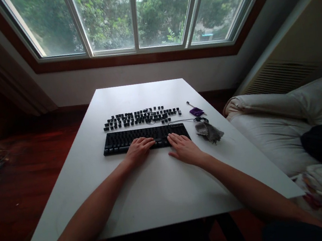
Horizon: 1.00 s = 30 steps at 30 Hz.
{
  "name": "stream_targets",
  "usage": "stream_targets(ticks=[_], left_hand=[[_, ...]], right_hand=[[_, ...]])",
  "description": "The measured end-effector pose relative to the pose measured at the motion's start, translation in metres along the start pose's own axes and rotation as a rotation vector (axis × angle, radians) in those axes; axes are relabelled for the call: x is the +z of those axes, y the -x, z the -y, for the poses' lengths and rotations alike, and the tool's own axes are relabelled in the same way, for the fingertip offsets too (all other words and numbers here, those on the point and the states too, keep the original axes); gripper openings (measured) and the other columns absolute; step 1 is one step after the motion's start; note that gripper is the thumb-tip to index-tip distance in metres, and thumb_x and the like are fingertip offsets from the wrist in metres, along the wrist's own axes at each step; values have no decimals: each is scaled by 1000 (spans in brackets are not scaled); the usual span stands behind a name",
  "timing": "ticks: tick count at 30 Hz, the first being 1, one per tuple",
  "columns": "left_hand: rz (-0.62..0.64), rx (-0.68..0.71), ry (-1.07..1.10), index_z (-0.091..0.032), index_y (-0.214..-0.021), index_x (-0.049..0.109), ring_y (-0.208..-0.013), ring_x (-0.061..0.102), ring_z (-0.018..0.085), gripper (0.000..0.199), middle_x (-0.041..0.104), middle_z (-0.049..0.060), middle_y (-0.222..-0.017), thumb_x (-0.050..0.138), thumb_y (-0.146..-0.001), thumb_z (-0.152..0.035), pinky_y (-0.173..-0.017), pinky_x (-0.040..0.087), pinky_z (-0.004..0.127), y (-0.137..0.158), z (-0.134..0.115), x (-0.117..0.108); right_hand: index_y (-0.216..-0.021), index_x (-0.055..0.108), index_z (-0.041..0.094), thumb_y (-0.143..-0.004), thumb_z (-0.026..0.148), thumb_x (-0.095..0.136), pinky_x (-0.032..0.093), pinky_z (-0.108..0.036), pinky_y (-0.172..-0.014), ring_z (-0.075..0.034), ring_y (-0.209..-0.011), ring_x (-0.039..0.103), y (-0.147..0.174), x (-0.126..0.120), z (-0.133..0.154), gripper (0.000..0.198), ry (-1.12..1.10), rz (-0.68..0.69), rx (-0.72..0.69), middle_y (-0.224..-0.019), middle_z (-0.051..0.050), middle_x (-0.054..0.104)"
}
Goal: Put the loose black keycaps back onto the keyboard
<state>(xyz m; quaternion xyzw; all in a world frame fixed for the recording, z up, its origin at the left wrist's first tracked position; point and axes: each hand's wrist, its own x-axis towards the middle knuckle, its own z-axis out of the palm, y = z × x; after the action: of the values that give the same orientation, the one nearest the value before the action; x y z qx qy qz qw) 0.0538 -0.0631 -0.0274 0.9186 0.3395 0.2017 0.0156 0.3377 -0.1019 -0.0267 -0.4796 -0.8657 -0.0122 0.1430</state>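
A black keyboard (pixel 127 139) lies on the white table, many of its keycaps off. My left hand (pixel 138 149) rests over its lower middle, fingers stretched toward the right and touching the front key row; the thumb is hard to make out. On the right part of the keyboard lies my right hand (pixel 183 148), fingers extended and thumb apart near the front edge. Neither hand visibly grips anything. Loose black keycaps (pixel 136 118) stand in several rows behind the keyboard.
Right of the keyboard lie a crumpled grey cloth (pixel 209 131), a coiled black cable (pixel 201 119) and a purple cloth-like item (pixel 196 111) by a thin stick-like tool (pixel 189 103). The white table (pixel 161 198) has a pale sofa (pixel 261 137) on its right. A window is ahead.
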Motion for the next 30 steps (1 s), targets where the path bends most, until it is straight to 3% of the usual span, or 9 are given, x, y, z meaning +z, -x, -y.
stream_targets(ticks=[6, 11, 20, 26, 30], left_hand=[[-17, -7, 1, -28, -137, 61, -124, 55, 23, 48, 61, 4, -142, 50, -92, -15, -105, 42, 44, 0, 3, 1], [-26, -8, -2, -28, -137, 61, -124, 55, 24, 49, 60, 4, -143, 51, -91, -14, -104, 42, 43, 0, 4, 1], [-32, -6, 4, -28, -138, 60, -125, 55, 23, 45, 60, 4, -143, 50, -96, -17, -104, 41, 43, 2, 8, 1], [-36, -6, 12, -27, -138, 60, -125, 55, 24, 45, 60, 5, -143, 50, -96, -16, -104, 41, 43, 1, 9, 1], [-31, -8, 13, -26, -138, 60, -124, 55, 24, 44, 60, 5, -143, 50, -96, -16, -104, 41, 43, 0, 10, 1]], right_hand=[[-125, 67, 25, -98, 36, 54, 50, -42, -97, -25, -111, 63, -38, -7, -38, 31, -229, -80, 57, -121, -10, 69], [-106, 72, 22, -94, 27, 59, 49, -37, -91, -23, -102, 62, -89, -5, -70, 18, -111, -199, 121, -108, -8, 69], [-106, 72, 18, -91, 32, 66, 44, -35, -91, -28, -107, 59, -147, -9, -75, 21, 246, 146, 88, -109, -13, 68], [-102, 74, 21, -87, 31, 69, 45, -34, -86, -28, -106, 60, -165, -10, -80, 19, 274, 256, 59, -110, -12, 68], [-103, 73, 17, -91, 28, 62, 43, -35, -90, -28, -105, 61, -163, -12, -77, 20, 289, 208, 43, -110, -14, 69]])
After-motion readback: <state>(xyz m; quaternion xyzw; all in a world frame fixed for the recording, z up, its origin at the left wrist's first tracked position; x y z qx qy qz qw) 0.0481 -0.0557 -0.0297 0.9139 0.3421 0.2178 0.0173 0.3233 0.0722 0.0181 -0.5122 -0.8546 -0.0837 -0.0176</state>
